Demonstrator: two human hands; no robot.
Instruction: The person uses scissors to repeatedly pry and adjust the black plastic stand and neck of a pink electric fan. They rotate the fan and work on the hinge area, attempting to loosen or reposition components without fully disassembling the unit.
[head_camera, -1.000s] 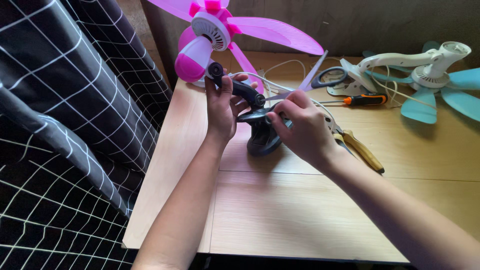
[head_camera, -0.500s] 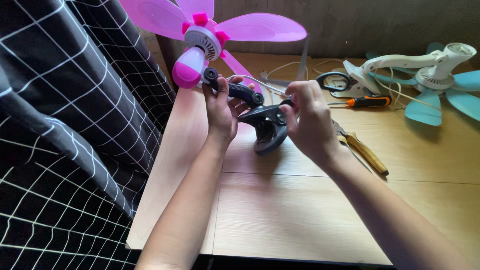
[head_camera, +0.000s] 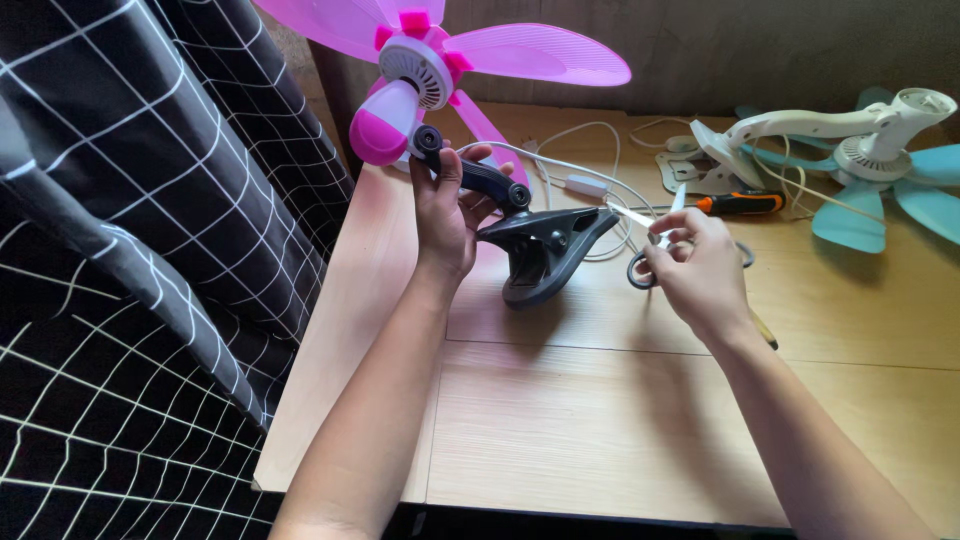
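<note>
Two hands work: left hand (head_camera: 445, 215) grips the pink fan's (head_camera: 420, 70) dark arm (head_camera: 480, 180), slanting down-right to its clamp (head_camera: 545, 250); right hand (head_camera: 700, 265) pinches scissors (head_camera: 650, 262) right of the clamp

1. We see the pink fan (head_camera: 420, 60) at the far left of the counter (head_camera: 600, 420): three translucent pink blades, a white grille hub and a pink-and-white motor body, raised off the wood.
2. Its dark jointed arm (head_camera: 480, 180) runs right and down to a black clamp (head_camera: 545, 250), whose base rests on the counter.
3. The scissors (head_camera: 650, 250) lie just right of the clamp, with dark handle loops and pale blades pointing far, over the white cable (head_camera: 570, 175).
</note>
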